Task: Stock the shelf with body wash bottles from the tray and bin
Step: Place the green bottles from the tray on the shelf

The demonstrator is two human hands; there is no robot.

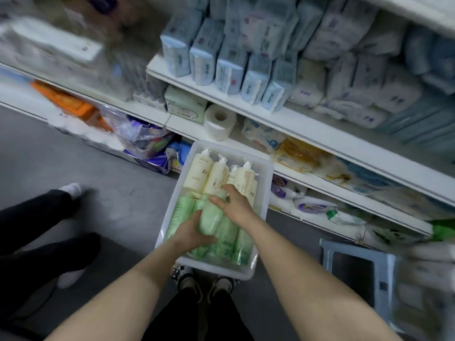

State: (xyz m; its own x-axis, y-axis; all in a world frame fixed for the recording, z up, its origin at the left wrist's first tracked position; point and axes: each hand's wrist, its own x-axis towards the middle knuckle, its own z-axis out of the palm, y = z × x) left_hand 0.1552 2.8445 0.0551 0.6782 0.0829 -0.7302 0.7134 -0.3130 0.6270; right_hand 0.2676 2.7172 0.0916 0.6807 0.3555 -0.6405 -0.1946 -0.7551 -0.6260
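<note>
I see both hands on one green bottle (pixel 211 215) at frame centre, inside the tray (pixel 267 173). Left hand (pixel 190 231) curls round its lower end. Right hand (pixel 236 203) grips its upper end.

Worn on the head, looking steeply down and forward, close above the tray (pixel 267 183), shelf (pixel 307 134) beyond.

You are looking at pale green bottles (pixel 222 236) and cream pump bottles (pixel 199 173) lying in a translucent white tray (pixel 267 183); pale blue packs (pixel 229 70) are showing on the white shelf (pixel 307 130), above grey floor (pixel 73 153).
</note>
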